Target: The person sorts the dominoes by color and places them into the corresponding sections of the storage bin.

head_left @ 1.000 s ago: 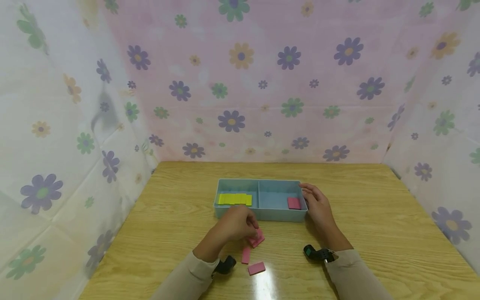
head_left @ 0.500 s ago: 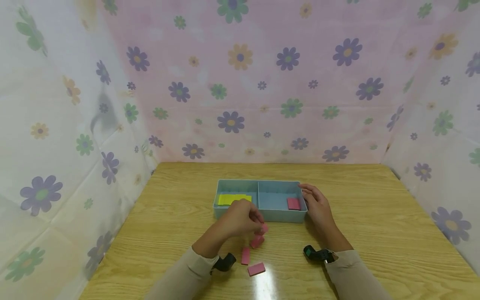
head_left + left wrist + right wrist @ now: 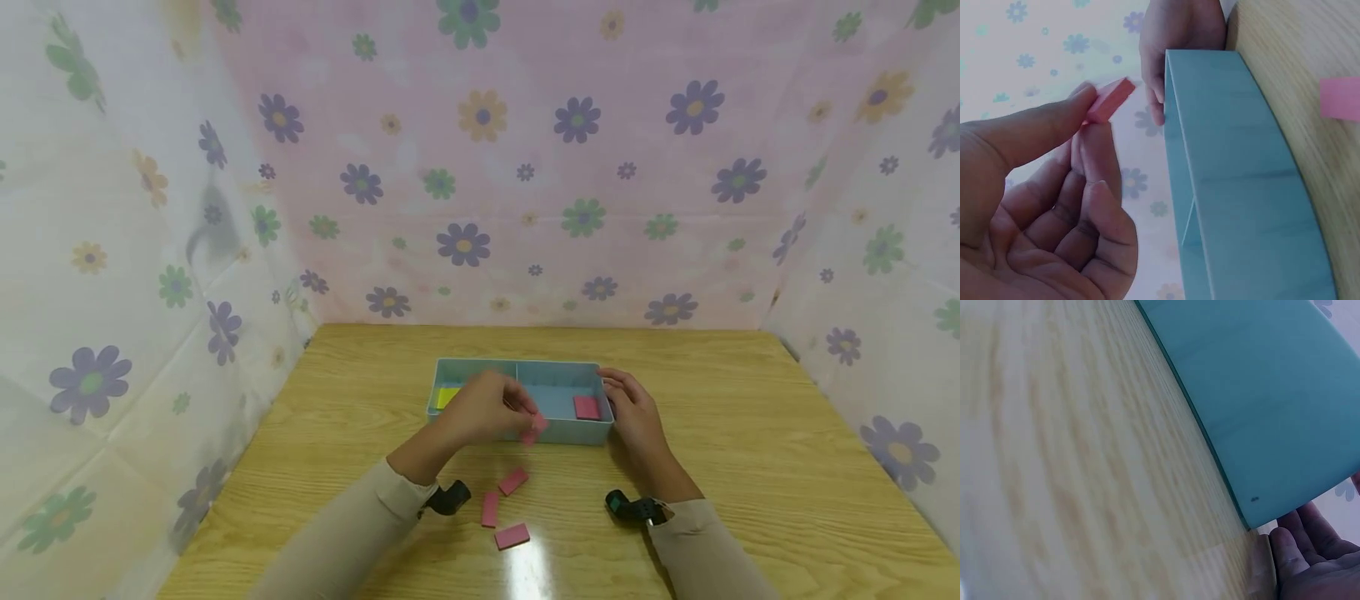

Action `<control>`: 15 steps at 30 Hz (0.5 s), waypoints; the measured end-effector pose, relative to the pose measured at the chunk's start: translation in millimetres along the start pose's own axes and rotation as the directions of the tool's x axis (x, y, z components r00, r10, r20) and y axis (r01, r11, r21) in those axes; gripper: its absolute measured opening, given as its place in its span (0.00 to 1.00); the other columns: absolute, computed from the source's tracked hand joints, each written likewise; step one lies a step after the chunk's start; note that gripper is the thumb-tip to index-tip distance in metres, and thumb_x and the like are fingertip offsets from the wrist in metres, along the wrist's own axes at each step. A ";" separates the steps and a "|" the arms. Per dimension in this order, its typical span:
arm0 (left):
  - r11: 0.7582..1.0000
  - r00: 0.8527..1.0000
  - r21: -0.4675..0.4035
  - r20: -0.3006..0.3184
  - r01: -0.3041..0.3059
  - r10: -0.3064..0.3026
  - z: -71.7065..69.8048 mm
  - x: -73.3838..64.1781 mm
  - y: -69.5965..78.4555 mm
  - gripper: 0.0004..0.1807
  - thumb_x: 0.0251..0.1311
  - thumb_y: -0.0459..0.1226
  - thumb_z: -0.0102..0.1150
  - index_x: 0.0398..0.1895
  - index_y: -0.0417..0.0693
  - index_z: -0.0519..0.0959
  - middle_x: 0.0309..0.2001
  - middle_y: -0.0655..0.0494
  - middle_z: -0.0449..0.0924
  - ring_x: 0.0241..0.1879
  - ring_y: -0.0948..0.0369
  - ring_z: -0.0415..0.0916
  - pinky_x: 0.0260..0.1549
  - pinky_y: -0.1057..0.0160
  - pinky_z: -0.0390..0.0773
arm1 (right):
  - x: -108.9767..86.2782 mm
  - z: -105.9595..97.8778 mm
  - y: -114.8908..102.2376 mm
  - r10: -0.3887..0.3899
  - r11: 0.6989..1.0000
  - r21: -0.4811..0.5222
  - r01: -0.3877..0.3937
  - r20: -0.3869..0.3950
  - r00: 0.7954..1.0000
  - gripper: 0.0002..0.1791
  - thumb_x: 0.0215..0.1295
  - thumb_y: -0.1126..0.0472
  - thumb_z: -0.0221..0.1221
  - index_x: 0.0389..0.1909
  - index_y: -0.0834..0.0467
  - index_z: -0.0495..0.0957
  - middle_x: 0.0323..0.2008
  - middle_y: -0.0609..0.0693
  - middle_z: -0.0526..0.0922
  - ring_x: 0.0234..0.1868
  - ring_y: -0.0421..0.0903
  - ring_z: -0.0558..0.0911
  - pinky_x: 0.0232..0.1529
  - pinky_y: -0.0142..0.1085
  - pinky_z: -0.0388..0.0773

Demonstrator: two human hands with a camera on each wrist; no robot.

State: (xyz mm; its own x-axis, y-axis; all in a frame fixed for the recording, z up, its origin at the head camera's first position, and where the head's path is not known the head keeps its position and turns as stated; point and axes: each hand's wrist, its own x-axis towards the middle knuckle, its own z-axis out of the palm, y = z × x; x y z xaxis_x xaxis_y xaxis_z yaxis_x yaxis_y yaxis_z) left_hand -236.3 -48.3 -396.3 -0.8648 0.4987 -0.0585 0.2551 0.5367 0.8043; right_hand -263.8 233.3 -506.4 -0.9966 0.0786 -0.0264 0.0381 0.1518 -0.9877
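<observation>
My left hand (image 3: 487, 410) pinches a small pink tile (image 3: 1110, 101) between thumb and fingertip, the other fingers curled below. In the head view it overlaps the front wall of a light blue two-compartment box (image 3: 576, 432). Yellow tiles (image 3: 447, 397) lie in the left compartment, mostly hidden behind this hand. A pink piece (image 3: 587, 407) lies at the front right of the right compartment. My right hand (image 3: 636, 417) rests against the box's right end, its relaxed fingers touching the end wall (image 3: 1291, 481) and far corner.
On the wooden table (image 3: 360, 392), in front of the box, lie a pink tile (image 3: 513, 481), an upright-turned one (image 3: 490, 509) and a slanted one (image 3: 512, 536). Flowered cloth (image 3: 525, 192) stands behind and at both sides. Dark wrist cameras sit under both sleeves.
My left hand has lifted pink from the small pile and moved up and slightly right to the box's front wall. One tile stays at the pile's place. My right hand has kept still.
</observation>
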 end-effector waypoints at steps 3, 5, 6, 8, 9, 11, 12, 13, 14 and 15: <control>0.999 0.999 -0.013 -0.037 0.037 -0.038 -1.7 7.1 1.8 0.02 0.62 0.42 0.73 0.34 0.56 0.89 0.33 0.66 0.86 0.36 0.65 0.82 0.35 0.62 0.82 | -0.4 -0.2 0.2 0.002 1.000 -0.001 -0.002 -0.003 1.000 0.22 0.84 0.48 0.44 0.71 0.49 0.71 0.70 0.54 0.72 0.72 0.49 0.70 0.71 0.36 0.71; 0.998 0.997 -0.018 -0.050 0.056 -0.056 -2.5 12.0 2.6 0.02 0.62 0.42 0.74 0.34 0.57 0.89 0.33 0.66 0.87 0.37 0.64 0.82 0.36 0.62 0.82 | -0.5 0.3 0.5 -0.004 1.000 0.004 0.004 -0.004 1.000 0.22 0.84 0.48 0.45 0.71 0.50 0.71 0.70 0.54 0.72 0.72 0.49 0.70 0.66 0.30 0.72; 0.998 0.997 -0.020 -0.052 0.062 -0.063 -2.9 14.4 3.0 0.02 0.61 0.42 0.74 0.33 0.58 0.89 0.34 0.65 0.87 0.37 0.64 0.82 0.35 0.62 0.82 | -0.4 0.5 0.7 -0.007 1.000 0.000 0.007 -0.006 1.000 0.22 0.84 0.48 0.45 0.71 0.50 0.71 0.70 0.54 0.73 0.72 0.48 0.70 0.64 0.27 0.73; 0.997 0.996 -0.026 -0.051 0.070 -0.071 -3.6 19.0 3.4 0.02 0.61 0.42 0.74 0.33 0.58 0.89 0.34 0.65 0.87 0.37 0.61 0.83 0.34 0.62 0.83 | 0.2 1.1 1.3 -0.018 1.000 0.005 0.018 -0.007 1.000 0.22 0.84 0.49 0.45 0.70 0.50 0.71 0.69 0.54 0.73 0.72 0.48 0.71 0.62 0.24 0.73; 0.997 0.996 -0.036 -0.046 0.074 -0.076 -4.1 21.0 3.8 0.02 0.61 0.42 0.74 0.33 0.58 0.89 0.34 0.65 0.87 0.38 0.60 0.83 0.34 0.61 0.83 | 0.3 1.1 1.5 -0.020 1.000 0.001 0.020 -0.009 1.000 0.22 0.84 0.49 0.45 0.71 0.50 0.71 0.69 0.54 0.73 0.72 0.48 0.70 0.60 0.23 0.73; 0.995 0.996 -0.059 -0.040 0.082 -0.085 -5.2 25.0 4.6 0.03 0.60 0.43 0.75 0.33 0.58 0.89 0.35 0.64 0.87 0.38 0.57 0.84 0.33 0.59 0.83 | 0.4 1.1 1.5 -0.022 1.000 -0.002 0.022 -0.011 1.000 0.22 0.84 0.49 0.45 0.70 0.50 0.72 0.69 0.53 0.73 0.72 0.48 0.70 0.59 0.21 0.73; 0.994 0.995 -0.070 -0.037 0.087 -0.089 -5.8 26.9 5.3 0.03 0.60 0.43 0.75 0.33 0.58 0.89 0.35 0.63 0.87 0.37 0.56 0.84 0.32 0.59 0.84 | 0.4 1.0 1.2 -0.023 1.000 0.000 0.023 -0.011 1.000 0.22 0.84 0.49 0.45 0.70 0.50 0.72 0.69 0.53 0.73 0.72 0.48 0.70 0.59 0.21 0.73; 0.992 0.995 -0.088 -0.036 0.093 -0.096 -6.1 29.0 6.0 0.04 0.59 0.44 0.76 0.34 0.57 0.89 0.35 0.63 0.88 0.37 0.55 0.84 0.32 0.58 0.84 | 0.2 0.7 1.0 -0.027 1.000 0.003 0.027 -0.008 1.000 0.22 0.84 0.49 0.45 0.71 0.50 0.71 0.69 0.54 0.73 0.72 0.49 0.70 0.59 0.22 0.73; 0.990 0.994 -0.098 -0.037 0.100 -0.104 -6.8 30.7 7.0 0.05 0.58 0.44 0.76 0.34 0.58 0.89 0.36 0.63 0.87 0.36 0.56 0.84 0.31 0.58 0.84 | -0.1 0.4 0.7 -0.029 1.000 0.005 0.029 -0.006 1.000 0.22 0.84 0.49 0.44 0.71 0.50 0.71 0.70 0.55 0.73 0.72 0.49 0.70 0.60 0.23 0.73; 0.989 0.993 -0.105 -0.038 0.105 -0.109 -7.1 32.7 8.3 0.05 0.58 0.44 0.77 0.34 0.57 0.89 0.36 0.62 0.88 0.35 0.56 0.83 0.31 0.58 0.84 | -0.3 0.0 0.1 -0.029 1.000 0.003 0.029 -0.006 1.000 0.22 0.84 0.48 0.44 0.71 0.50 0.71 0.70 0.55 0.73 0.72 0.49 0.70 0.61 0.24 0.73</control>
State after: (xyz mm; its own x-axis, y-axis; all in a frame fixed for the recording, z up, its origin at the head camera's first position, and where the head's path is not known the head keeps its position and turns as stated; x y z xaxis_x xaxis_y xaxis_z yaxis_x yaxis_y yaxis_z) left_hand -265.5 -32.3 -387.4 -0.9035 0.4105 -0.1234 0.1161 0.5114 0.8514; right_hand -263.4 233.3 -506.4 -0.9968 0.0800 0.0027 0.0094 0.1507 -0.9885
